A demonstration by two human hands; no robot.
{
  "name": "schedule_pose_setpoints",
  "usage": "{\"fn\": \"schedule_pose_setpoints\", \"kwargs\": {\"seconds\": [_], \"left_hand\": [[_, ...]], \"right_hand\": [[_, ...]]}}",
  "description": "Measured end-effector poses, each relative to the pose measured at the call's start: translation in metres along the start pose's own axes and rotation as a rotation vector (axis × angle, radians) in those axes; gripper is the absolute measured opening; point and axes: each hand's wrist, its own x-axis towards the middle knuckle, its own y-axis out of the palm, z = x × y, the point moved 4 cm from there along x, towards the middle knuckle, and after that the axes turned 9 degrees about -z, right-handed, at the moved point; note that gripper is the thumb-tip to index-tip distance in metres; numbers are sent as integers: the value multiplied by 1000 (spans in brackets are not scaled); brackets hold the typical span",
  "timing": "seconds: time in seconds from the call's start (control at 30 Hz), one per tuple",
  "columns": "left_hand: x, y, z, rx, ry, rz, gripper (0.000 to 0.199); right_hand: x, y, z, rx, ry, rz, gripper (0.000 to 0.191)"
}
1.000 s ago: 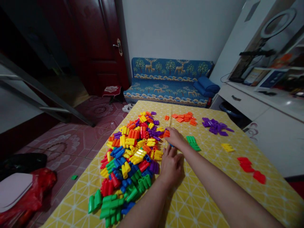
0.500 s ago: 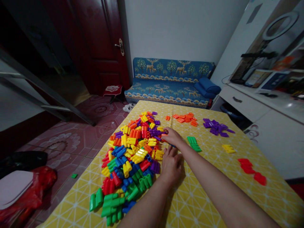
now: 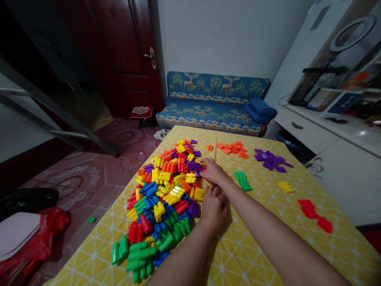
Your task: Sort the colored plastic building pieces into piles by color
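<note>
A large mixed heap of plastic toy building blocks (image 3: pixel 166 176), shaped like joined bullet-like tubes, lies along the left side of the table. My right hand (image 3: pixel 213 173) is at the heap's right edge, fingers closed beside purple blocks (image 3: pixel 193 167). A bit of orange-red shows at its fingertips, but the piece is mostly hidden. Just nearer to me, my left hand (image 3: pixel 214 204) rests low by the table, its fingers curled in. Whatever it holds is hidden. Yellow blocks (image 3: pixel 198 194) and a purple block (image 3: pixel 194 209) lie left of it.
Right of my hands lie separate groups: orange blocks (image 3: pixel 233 148), purple blocks (image 3: pixel 270 159), green blocks (image 3: pixel 243 180), yellow blocks (image 3: pixel 286 186) and red blocks (image 3: pixel 308 208). A yellow patterned cloth (image 3: pixel 253 234) covers the table. Beyond it stands a blue sofa (image 3: pixel 208 107). One green block (image 3: pixel 92 219) is on the floor.
My right hand has shifted slightly left, further over the purple blocks at the heap's edge. My left hand stays almost in place. The sorted groups look the same.
</note>
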Motion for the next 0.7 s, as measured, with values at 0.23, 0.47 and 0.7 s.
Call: {"fn": "schedule_pose_setpoints", "kwargs": {"seconds": [0.23,0.47,0.7], "left_hand": [[0,5,9,-5,6,-30,54],[0,3,8,-31,-3,-11,53],[2,0,15,-261,-147,-173,41]], "right_hand": [[1,12,23,-165,-142,30,59],[1,5,23,-26,-103,-94,30],[-52,-39,-7,697,134,-440,38]]}}
